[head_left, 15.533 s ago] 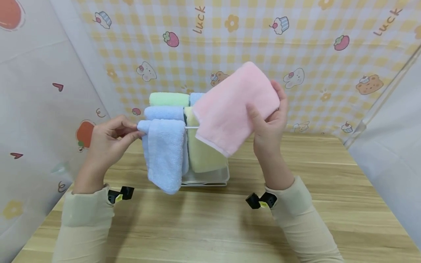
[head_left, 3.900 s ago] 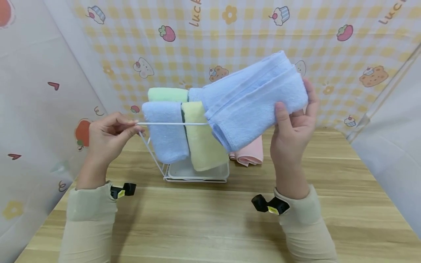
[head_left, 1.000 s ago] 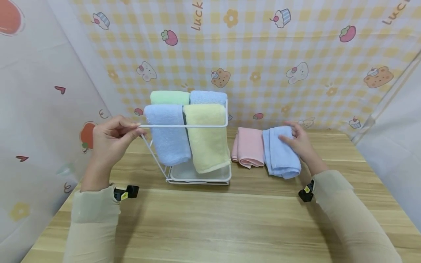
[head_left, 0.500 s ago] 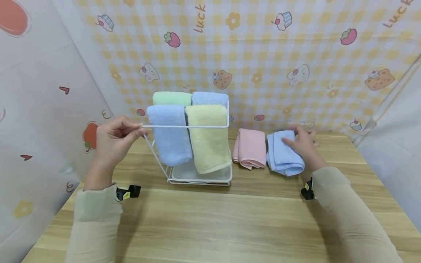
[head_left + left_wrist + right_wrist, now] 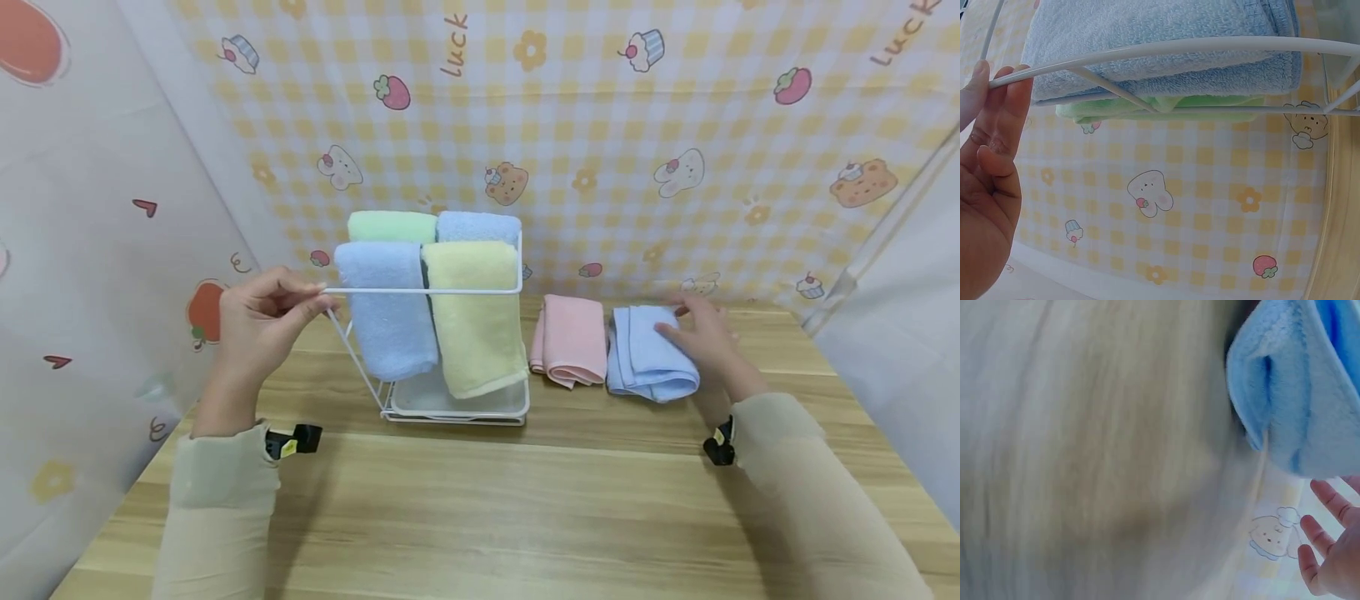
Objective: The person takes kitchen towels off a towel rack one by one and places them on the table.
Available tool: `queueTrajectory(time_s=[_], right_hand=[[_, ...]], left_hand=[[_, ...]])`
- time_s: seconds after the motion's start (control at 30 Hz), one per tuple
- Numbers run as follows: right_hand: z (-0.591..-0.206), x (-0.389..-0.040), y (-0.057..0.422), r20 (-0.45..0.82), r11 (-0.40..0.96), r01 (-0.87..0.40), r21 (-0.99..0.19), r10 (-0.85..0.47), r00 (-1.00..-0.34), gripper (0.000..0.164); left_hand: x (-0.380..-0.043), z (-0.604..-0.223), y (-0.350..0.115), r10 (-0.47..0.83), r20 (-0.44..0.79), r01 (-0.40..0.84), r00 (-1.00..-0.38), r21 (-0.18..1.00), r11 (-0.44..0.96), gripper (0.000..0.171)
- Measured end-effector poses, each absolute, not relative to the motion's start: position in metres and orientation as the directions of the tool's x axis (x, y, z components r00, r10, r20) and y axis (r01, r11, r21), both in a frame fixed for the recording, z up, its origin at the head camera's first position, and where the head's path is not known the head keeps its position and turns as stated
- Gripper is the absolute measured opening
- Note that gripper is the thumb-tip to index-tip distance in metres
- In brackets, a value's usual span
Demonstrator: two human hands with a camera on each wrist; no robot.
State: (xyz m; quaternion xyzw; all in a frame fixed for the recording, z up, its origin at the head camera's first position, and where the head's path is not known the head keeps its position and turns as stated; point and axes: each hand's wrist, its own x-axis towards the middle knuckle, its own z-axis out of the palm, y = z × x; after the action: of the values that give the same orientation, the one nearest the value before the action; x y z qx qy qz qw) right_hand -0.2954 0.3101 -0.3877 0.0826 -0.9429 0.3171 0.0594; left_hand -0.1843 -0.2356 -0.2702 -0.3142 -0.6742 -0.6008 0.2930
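My left hand (image 5: 258,333) pinches the left front corner of a white wire rack (image 5: 420,291) between thumb and fingers. Over the rack's rails hang a blue towel (image 5: 386,333) and a yellow towel (image 5: 476,333) in front, with a green towel (image 5: 392,225) and another blue towel (image 5: 478,225) behind. To the right, a folded blue towel (image 5: 652,354) lies on the table beside a folded pink towel (image 5: 573,337). My right hand (image 5: 705,337) is at the folded blue towel's right edge. In the right wrist view its fingers (image 5: 1321,537) are spread, holding nothing.
A white tray (image 5: 450,408) forms the rack's base. The wooden table (image 5: 480,508) spreads in front. A yellow checked curtain (image 5: 585,125) hangs close behind the rack and towels, with a white cloth (image 5: 90,208) on the left.
The front blue and pink towels left the rack one after the other and lie at its right. Over the last second my right hand has let go of the blue towel and drawn rightward.
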Motion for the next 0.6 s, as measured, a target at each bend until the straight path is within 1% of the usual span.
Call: queueTrajectory(time_s=[0.23,0.43,0.6], right_hand=[[-0.376,-0.289,0.31,0.239,0.724,-0.27,-0.635,-0.149,-0.96,0.049],[-0.357,-0.285,0.295,0.318,0.674,-0.357,-0.647,-0.187,-0.929,0.046],[-0.335,-0.28,0.275,0.324,0.646,-0.369,-0.669,-0.193,-0.926,0.046]], left_hand=[[-0.185,-0.27,-0.235,0.07,0.778,0.781,-0.624,0.62,0.076,0.014],[-0.184,-0.271,-0.236,0.075,0.781,0.784,-0.62,0.612,0.103,0.013],[-0.185,-0.271,-0.236,0.074,0.781,0.784,-0.62,0.612,0.103,0.014]])
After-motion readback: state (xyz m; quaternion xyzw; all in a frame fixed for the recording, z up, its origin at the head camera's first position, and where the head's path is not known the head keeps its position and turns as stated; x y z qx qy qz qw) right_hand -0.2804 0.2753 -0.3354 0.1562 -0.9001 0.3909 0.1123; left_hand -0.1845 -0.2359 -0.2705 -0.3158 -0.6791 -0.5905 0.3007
